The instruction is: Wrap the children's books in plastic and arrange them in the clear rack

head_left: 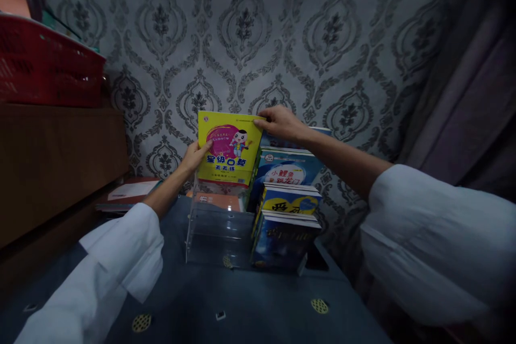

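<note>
A yellow children's book [229, 148] with a cartoon figure on its cover stands upright at the back of a clear acrylic stepped rack [213, 231]. My left hand [195, 156] grips its left edge, thumb on the cover. My right hand [282, 122] pinches its top right corner. To the right, three blue and yellow books [288, 209] stand in the rack's tiers, one in front of the other.
The rack sits on a dark blue tabletop [242, 306] against grey patterned wallpaper. A brown wooden cabinet [52, 161] with a red basket [44, 62] on top stands at left, with flat books [129, 193] beside it. A dark curtain [467, 91] hangs at right.
</note>
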A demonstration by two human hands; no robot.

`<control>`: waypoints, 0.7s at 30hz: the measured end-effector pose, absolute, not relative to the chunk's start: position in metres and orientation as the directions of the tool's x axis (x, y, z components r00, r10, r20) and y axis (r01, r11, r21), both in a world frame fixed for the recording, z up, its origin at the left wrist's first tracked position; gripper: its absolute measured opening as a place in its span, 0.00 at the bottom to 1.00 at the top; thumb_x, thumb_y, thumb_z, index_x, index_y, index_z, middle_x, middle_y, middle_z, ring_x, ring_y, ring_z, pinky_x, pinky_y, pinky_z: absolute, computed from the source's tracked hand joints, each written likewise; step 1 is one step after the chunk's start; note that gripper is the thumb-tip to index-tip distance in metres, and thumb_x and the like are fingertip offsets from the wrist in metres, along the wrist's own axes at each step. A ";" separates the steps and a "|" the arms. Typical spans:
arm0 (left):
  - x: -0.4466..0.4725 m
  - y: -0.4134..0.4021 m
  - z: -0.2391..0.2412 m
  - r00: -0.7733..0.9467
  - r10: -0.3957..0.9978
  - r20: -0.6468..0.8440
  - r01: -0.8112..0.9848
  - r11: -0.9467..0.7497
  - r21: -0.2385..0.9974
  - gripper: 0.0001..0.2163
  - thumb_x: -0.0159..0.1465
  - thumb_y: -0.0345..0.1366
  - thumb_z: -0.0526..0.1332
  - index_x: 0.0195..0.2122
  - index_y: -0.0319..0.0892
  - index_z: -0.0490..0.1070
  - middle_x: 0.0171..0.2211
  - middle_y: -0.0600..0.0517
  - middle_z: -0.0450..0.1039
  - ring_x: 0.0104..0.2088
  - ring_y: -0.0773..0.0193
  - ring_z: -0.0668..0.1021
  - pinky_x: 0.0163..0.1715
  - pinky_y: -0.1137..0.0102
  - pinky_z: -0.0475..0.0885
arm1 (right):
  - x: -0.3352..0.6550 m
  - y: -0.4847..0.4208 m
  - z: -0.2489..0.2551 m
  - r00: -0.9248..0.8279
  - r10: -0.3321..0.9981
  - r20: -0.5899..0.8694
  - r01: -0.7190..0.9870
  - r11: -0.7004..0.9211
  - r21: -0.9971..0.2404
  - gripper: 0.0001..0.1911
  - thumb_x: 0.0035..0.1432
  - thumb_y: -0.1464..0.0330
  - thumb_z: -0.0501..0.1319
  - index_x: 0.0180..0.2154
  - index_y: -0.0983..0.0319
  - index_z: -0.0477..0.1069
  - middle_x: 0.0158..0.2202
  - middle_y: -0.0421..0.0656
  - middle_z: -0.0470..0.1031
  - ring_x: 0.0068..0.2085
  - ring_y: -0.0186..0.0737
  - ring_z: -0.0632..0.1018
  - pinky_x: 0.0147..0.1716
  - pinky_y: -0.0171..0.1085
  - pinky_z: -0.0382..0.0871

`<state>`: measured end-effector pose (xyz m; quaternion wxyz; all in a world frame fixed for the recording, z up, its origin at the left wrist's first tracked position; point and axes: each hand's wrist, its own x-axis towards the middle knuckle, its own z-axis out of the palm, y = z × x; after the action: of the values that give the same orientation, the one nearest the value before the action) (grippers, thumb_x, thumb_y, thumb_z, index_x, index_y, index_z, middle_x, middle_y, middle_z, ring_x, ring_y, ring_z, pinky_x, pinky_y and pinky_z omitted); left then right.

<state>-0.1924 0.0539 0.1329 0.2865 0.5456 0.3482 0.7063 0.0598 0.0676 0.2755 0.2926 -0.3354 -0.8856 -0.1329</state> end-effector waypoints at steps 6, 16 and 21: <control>-0.187 0.063 0.135 -0.278 0.790 0.547 -0.032 -0.577 0.816 0.22 0.57 0.50 0.71 0.44 0.37 0.75 0.29 0.50 0.81 0.27 0.59 0.82 0.28 0.69 0.76 | 0.053 0.074 0.281 -0.617 0.544 0.569 0.739 0.649 0.181 0.11 0.63 0.67 0.54 0.31 0.61 0.72 0.29 0.46 0.75 0.33 0.44 0.73 0.32 0.39 0.60; -0.187 0.058 0.134 -0.268 0.797 0.541 -0.017 -0.566 0.824 0.23 0.58 0.51 0.70 0.45 0.36 0.75 0.31 0.50 0.82 0.30 0.58 0.83 0.30 0.69 0.77 | 0.054 0.074 0.282 -0.645 0.550 0.531 0.732 0.644 0.221 0.11 0.64 0.68 0.53 0.35 0.62 0.74 0.33 0.49 0.77 0.36 0.46 0.75 0.33 0.39 0.62; -0.188 0.057 0.134 -0.244 0.802 0.545 -0.018 -0.565 0.825 0.23 0.58 0.51 0.70 0.45 0.37 0.75 0.32 0.50 0.82 0.31 0.58 0.83 0.32 0.68 0.77 | 0.057 0.075 0.283 -0.656 0.540 0.528 0.711 0.676 0.194 0.10 0.62 0.67 0.54 0.35 0.61 0.74 0.29 0.45 0.75 0.32 0.43 0.73 0.30 0.38 0.61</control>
<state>-0.1880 0.0565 0.1338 0.2929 0.5404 0.3627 0.7004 0.0574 0.0748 0.2834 0.2193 -0.3520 -0.8886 -0.1958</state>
